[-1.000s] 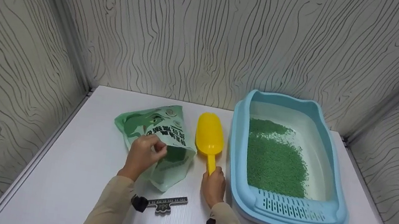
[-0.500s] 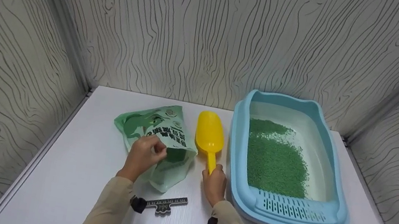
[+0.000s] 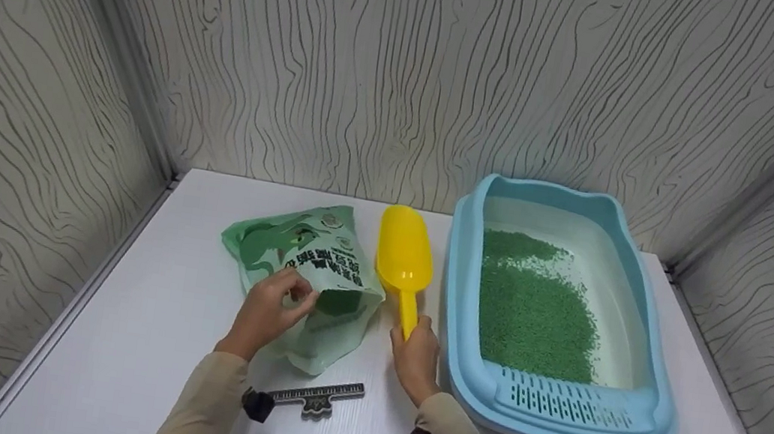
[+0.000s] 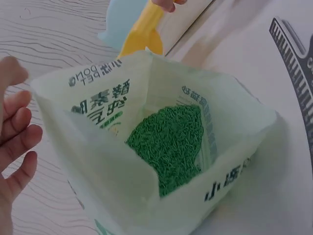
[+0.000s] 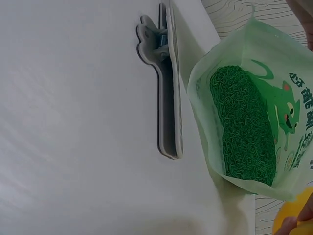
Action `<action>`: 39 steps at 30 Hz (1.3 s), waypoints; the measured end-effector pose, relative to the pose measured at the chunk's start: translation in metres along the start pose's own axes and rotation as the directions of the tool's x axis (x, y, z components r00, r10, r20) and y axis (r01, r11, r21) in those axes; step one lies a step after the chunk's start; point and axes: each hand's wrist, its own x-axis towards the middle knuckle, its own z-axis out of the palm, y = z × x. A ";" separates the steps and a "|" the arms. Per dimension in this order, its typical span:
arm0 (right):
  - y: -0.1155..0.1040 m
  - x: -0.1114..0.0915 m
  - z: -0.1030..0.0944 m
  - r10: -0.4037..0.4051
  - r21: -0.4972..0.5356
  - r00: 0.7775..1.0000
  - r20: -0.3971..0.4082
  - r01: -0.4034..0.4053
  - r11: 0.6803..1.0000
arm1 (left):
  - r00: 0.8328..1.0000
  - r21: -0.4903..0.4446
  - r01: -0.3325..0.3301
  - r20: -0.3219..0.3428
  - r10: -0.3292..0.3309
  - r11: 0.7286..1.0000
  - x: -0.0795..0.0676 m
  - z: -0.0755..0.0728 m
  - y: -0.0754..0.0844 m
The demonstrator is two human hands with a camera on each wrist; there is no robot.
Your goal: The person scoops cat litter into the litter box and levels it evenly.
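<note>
A green bag lies on the table with its mouth toward me; green pellets show inside it in the left wrist view. My left hand is beside the bag's mouth. In the left wrist view its loosely bent fingers are apart from the bag's edge. My right hand grips the handle of a yellow scoop, whose bowl points away from me between bag and litter box. No pellets are visible in that bowl. The right wrist view catches just part of the scoop and fingers at its lower right corner.
On the right stands a blue litter box with green pellets spread over its floor. A wide dark-and-light sealing clip lies in front of the bag, close to my left wrist. Patterned wall panels enclose the table's back and sides.
My left hand has come away from the bag's edge, back and slightly left, its fingers loosening. The scoop in my right hand has shifted slightly farther from me.
</note>
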 end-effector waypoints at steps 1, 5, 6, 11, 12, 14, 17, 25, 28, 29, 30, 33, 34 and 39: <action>-0.001 0.000 -0.001 -0.011 0.002 1.000 0.000 0.011 1.000 | 1.000 0.012 0.015 -0.002 -0.015 1.000 -0.001 -0.001 -0.002; -0.002 -0.002 -0.003 -0.043 0.014 0.999 -0.007 0.043 0.999 | 0.999 0.054 0.051 -0.013 -0.050 0.997 -0.006 -0.005 -0.010; -0.003 -0.002 -0.004 -0.047 0.018 0.999 -0.010 0.047 0.999 | 0.998 0.059 0.058 -0.015 -0.057 0.997 -0.007 -0.006 -0.012; -0.005 -0.005 -0.008 -0.062 0.006 0.998 -0.017 0.062 0.998 | 0.984 0.067 0.177 -0.017 -0.176 0.982 -0.017 -0.009 -0.027; -0.006 -0.006 -0.010 -0.064 0.001 0.998 -0.012 0.064 0.998 | 0.976 0.064 0.217 -0.017 -0.216 0.974 -0.019 -0.009 -0.031; -0.008 -0.008 -0.014 -0.072 -0.019 0.997 -0.004 0.072 0.997 | 0.953 0.051 0.303 -0.019 -0.303 0.952 -0.025 -0.010 -0.039; -0.010 -0.011 -0.020 -0.100 -0.046 0.995 -0.001 0.100 0.994 | 0.901 0.015 0.435 -0.023 -0.434 0.900 -0.034 -0.009 -0.052; -0.012 -0.018 -0.030 -0.138 -0.025 0.990 0.002 0.138 0.990 | 0.743 -0.095 0.668 0.030 -0.668 0.738 -0.057 -0.004 -0.076; -0.012 -0.021 -0.034 -0.143 -0.005 0.990 0.014 0.143 0.990 | 0.693 -0.127 0.720 0.088 -0.716 0.682 -0.061 -0.003 -0.077; -0.012 -0.021 -0.035 -0.140 -0.002 0.990 0.024 0.140 0.990 | 0.678 -0.131 0.734 0.108 -0.727 0.666 -0.062 -0.002 -0.077; -0.012 -0.022 -0.038 -0.139 0.001 0.990 0.031 0.139 0.990 | 0.660 -0.133 0.751 0.132 -0.740 0.647 -0.062 -0.001 -0.077; -0.011 -0.025 -0.045 -0.137 -0.003 0.989 0.047 0.138 0.990 | 0.611 -0.142 0.792 0.202 -0.765 0.594 -0.064 0.003 -0.078; -0.010 -0.026 -0.048 -0.136 -0.005 0.989 0.052 0.137 0.991 | 0.598 -0.147 0.801 0.226 -0.769 0.580 -0.064 0.004 -0.078; -0.011 -0.031 -0.063 -0.132 -0.005 0.989 0.074 0.132 0.991 | 0.541 -0.179 0.841 0.320 -0.778 0.511 -0.065 0.014 -0.081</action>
